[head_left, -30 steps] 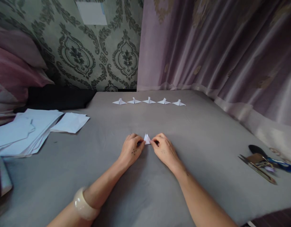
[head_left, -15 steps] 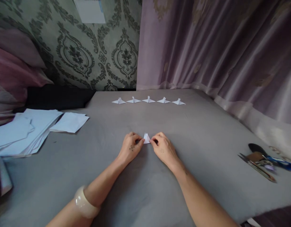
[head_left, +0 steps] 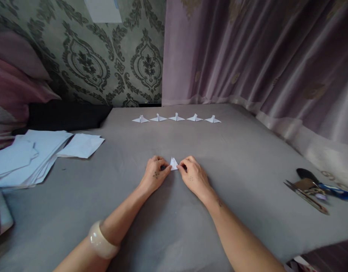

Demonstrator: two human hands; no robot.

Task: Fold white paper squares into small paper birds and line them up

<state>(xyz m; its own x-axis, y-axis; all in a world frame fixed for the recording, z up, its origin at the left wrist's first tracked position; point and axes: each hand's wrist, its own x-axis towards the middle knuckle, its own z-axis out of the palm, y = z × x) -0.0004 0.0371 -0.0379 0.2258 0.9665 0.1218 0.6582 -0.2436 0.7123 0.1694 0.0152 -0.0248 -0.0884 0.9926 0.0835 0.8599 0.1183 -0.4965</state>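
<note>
A small folded white paper piece (head_left: 174, 164), roughly triangular with pointed tips at its top, is at the middle of the grey cloth surface. My left hand (head_left: 155, 172) pinches its left lower corner between thumb and fingers. On the opposite corner my right hand (head_left: 193, 174) has a similar pinch, thumb and forefinger closed on the paper. Farther back stands a row of several folded white paper figures (head_left: 176, 117) with wings spread to the sides and a raised middle.
Loose white paper sheets (head_left: 46, 151) lie at the left, with a smaller folded paper stack (head_left: 82, 146) beside them. Scissors with blue handles (head_left: 336, 191) and a pointed metal tool (head_left: 307, 198) are at the right. A patterned wall and purple curtain (head_left: 219, 53) border the back.
The whole view has shifted slightly, so everything sits a little higher and more to the left. Both hands keep their pinch on the folded paper, with little visible movement.
</note>
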